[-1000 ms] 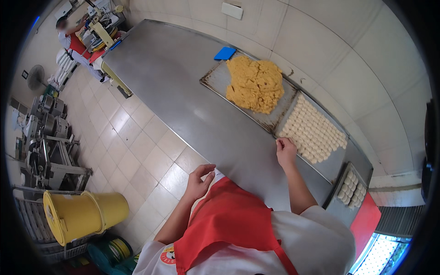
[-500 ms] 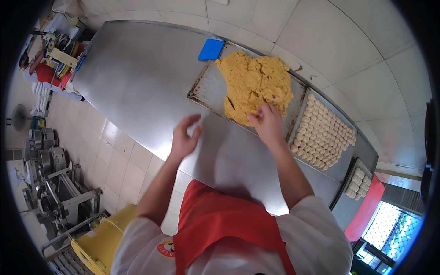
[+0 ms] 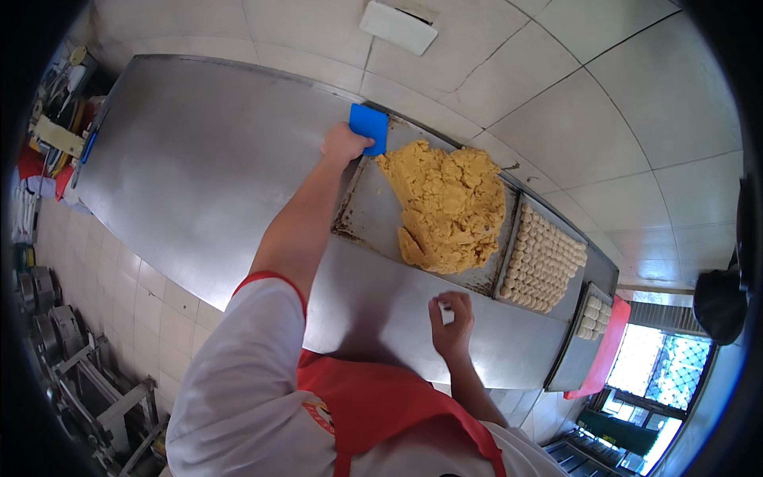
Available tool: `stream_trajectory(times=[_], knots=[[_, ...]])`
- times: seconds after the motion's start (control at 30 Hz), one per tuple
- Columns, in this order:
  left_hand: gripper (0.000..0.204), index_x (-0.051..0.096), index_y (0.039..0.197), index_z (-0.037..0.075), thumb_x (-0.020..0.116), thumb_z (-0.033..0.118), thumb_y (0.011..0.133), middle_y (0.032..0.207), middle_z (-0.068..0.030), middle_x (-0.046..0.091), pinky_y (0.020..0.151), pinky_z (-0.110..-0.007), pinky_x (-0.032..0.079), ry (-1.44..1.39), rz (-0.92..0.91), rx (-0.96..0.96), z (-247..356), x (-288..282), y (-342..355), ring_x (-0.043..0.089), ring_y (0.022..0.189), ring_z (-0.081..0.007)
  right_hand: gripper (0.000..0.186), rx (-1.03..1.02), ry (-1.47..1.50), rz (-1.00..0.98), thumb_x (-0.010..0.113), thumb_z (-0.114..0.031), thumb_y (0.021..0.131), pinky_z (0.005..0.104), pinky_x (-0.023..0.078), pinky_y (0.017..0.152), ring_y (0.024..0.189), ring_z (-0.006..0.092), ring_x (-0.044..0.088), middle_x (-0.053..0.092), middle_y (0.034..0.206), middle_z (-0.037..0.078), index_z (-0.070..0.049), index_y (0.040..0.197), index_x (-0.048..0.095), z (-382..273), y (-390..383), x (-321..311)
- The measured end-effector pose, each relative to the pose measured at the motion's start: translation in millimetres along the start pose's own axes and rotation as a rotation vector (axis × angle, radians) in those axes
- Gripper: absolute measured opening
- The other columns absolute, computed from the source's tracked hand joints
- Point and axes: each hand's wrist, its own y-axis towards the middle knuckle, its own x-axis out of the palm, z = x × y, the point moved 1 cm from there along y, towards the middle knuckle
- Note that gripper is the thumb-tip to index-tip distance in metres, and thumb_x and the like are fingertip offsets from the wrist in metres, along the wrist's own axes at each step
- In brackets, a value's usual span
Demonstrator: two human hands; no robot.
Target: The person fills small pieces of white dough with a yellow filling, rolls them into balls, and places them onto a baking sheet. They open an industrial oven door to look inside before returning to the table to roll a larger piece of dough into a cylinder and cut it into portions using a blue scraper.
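My left hand [image 3: 344, 143] reaches far forward and grips the near-left edge of a flat blue dough scraper [image 3: 368, 123], its thumb lying on the near face. The scraper is at the far left corner of a metal baking tray [image 3: 362, 203]. A big crumbly mound of yellow dough [image 3: 453, 207] covers much of that tray. On the near side of the tray, my right hand [image 3: 453, 322] hovers by the table's front edge. Its fingers are loosely curled, the thumb stands apart, and nothing shows between them.
The steel table [image 3: 207, 151] stretches left. Right of the dough lies a tray of small pale dough balls [image 3: 544, 258], with a smaller tray of larger balls [image 3: 594, 314] beyond. A tiled wall [image 3: 548, 119] runs behind. Metal equipment [image 3: 103, 405] stands at lower left.
My left hand has reached forward from above the table and taken hold of the blue scraper. My right hand has left the dough and drawn back toward me. The view has shifted.
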Motion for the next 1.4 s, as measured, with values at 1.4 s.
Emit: stream_trajectory(times=[1.4], knots=[[0.071, 0.065, 0.136, 0.001, 0.095, 0.025, 0.077, 0.125, -0.0121, 0.071, 0.106, -0.040, 0.051, -0.195, 0.378, 0.234, 8, 224, -347, 0.061, 0.119, -0.0330, 0.021, -0.861, -0.578, -0.448, 0.062, -0.026, 0.103, 0.0455, 0.042, 0.084, 0.093, 0.0307, 0.066, 0.073, 0.093, 0.009, -0.008, 0.095, 0.071, 88, 142, -48]])
